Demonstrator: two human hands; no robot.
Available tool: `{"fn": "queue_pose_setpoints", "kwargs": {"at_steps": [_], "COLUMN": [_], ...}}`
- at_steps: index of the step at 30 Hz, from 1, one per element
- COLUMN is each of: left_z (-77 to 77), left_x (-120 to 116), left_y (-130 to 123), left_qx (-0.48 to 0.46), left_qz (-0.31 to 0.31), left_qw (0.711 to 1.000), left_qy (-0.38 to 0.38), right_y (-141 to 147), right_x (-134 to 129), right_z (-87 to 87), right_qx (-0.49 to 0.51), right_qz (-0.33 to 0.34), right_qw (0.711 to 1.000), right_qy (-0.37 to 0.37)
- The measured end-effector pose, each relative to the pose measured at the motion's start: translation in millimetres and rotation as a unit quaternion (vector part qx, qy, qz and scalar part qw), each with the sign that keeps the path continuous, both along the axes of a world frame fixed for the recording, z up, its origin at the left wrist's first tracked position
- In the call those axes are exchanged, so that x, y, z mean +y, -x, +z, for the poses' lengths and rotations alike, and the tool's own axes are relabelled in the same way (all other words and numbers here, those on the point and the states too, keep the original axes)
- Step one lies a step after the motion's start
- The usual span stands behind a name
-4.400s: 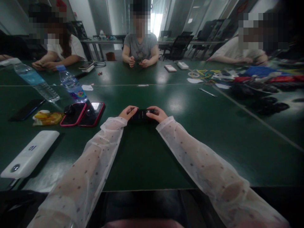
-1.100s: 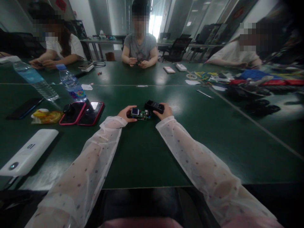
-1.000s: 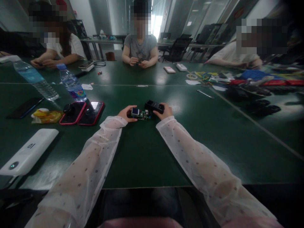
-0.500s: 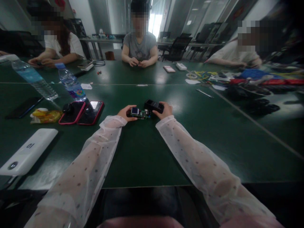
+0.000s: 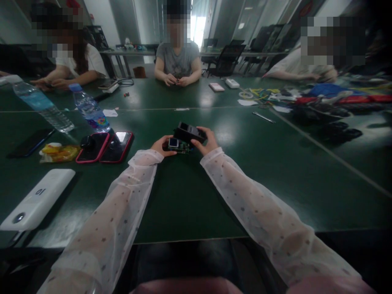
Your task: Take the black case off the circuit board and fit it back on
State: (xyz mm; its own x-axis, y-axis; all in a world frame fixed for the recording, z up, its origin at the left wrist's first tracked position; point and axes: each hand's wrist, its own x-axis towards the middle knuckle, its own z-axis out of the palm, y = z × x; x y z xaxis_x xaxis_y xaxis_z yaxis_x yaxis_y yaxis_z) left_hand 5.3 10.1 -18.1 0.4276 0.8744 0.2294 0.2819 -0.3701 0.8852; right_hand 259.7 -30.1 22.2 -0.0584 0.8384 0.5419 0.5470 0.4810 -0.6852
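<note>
My left hand [image 5: 162,146] grips a small green circuit board [image 5: 183,148] by its left end; a little square screen [image 5: 173,142] sits on that end. My right hand [image 5: 207,141] is closed on a black plastic casing [image 5: 191,131], fingers along its right end. The casing is tilted and lies just behind and above the board, partly covering its far edge. Whether the two touch cannot be told. Both hands are over the dark green table [image 5: 183,196], in front of my body.
On the left are two water bottles [image 5: 45,106], phones in pink cases [image 5: 116,147], a yellow snack packet [image 5: 59,153] and a white power bank [image 5: 39,200]. Cables and bundles [image 5: 324,100] lie right, near a thin metal tool [image 5: 263,117]. Several people sit across the table.
My right hand has brought the black casing left and slightly up, so it now sits over the board's far edge. My left hand holds the board almost still.
</note>
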Motion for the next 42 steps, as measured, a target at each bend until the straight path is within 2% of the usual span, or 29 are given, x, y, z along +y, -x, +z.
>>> {"fn": "queue_pose_setpoints", "kwargs": {"at_steps": [4,9,12,14,18,22,25,30,36,42], "left_z": [0.8,11.1,18.8,24.5,33.4,35.2,34.7,34.9,34.8,35.7], "left_x": [-1.0,-7.9,-12.8,-16.9,-25.3,-29.5,-30.2,-29.4,-27.0,-28.6], "left_y": [-2.2,-5.4,-5.7,-6.2,-10.7,-16.4,-17.4,-15.4,-14.2,-15.0], "left_qx": [-0.005,0.009,0.005,0.024,0.050,0.061,0.067,0.071,0.093,0.092], "left_qz": [0.003,-0.009,-0.010,0.020,0.046,0.068,0.071,0.071,0.064,0.063], "left_qw": [1.000,1.000,1.000,0.999,0.998,0.996,0.995,0.995,0.994,0.994], "left_qy": [0.008,-0.029,0.000,0.010,0.017,0.018,0.022,0.019,0.009,0.006], "right_y": [9.6,10.7,10.1,9.6,8.8,9.6,10.0,9.1,9.1,9.7], "right_x": [-4.0,2.4,5.5,6.0,4.4,1.1,-1.2,-0.3,1.4,1.4], "right_z": [-4.1,-17.6,-22.2,-23.2,-22.7,-20.8,-19.8,-18.7,-16.6,-11.9], "right_qx": [-0.035,-0.110,-0.135,-0.136,-0.117,-0.097,-0.053,0.046,0.046,0.084], "right_qz": [0.051,0.087,0.099,0.110,0.130,0.150,0.159,0.164,0.143,0.178], "right_qw": [0.998,0.990,0.984,0.983,0.984,0.984,0.984,0.972,0.969,0.949], "right_qy": [0.005,0.031,0.061,0.064,0.035,0.030,0.063,0.163,0.197,0.247]}}
